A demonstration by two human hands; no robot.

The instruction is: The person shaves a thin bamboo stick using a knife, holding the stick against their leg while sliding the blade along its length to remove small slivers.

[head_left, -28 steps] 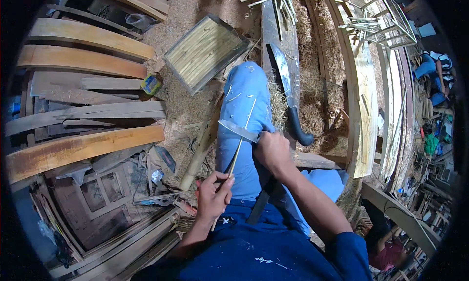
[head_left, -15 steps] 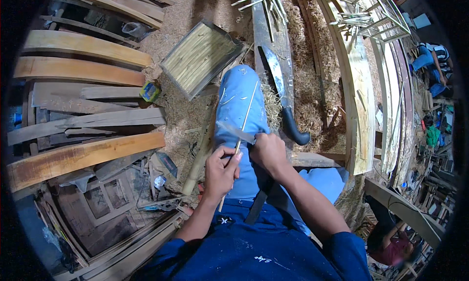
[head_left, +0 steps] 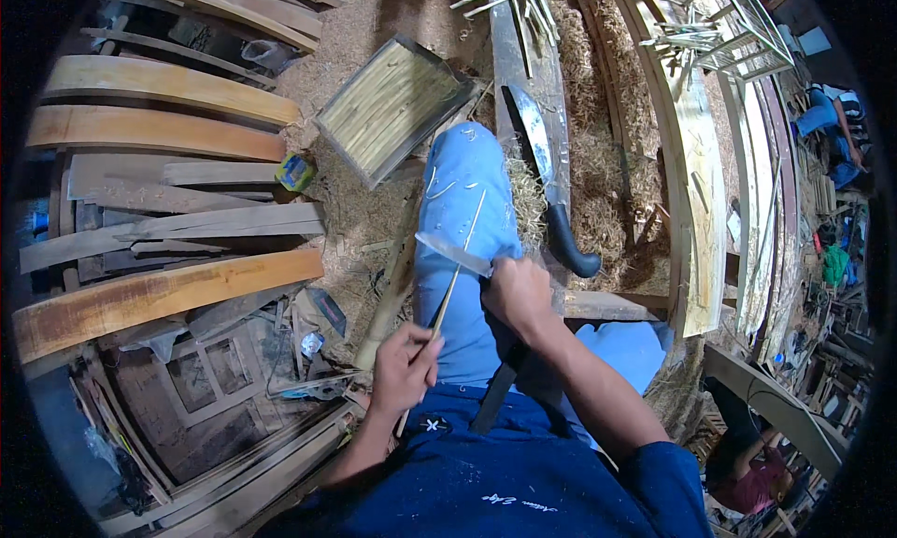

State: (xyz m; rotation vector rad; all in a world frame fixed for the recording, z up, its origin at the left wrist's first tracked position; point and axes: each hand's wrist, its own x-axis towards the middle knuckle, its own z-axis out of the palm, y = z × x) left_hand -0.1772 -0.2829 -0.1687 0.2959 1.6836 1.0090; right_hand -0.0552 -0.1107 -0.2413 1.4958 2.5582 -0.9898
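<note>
Shaving seems underway: fingers of the left hand pinch a thin stick over the trouser leg, those of the right hand wrap a knife crossing it, the next stroke calling for a steady angle.

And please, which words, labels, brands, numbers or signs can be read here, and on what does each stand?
Dark blue cloth shirt: small white script, not copied here.
Same shirt: white cross-shaped mark.
Small yellow-green packet: any print is too small and blurred to read.
</note>
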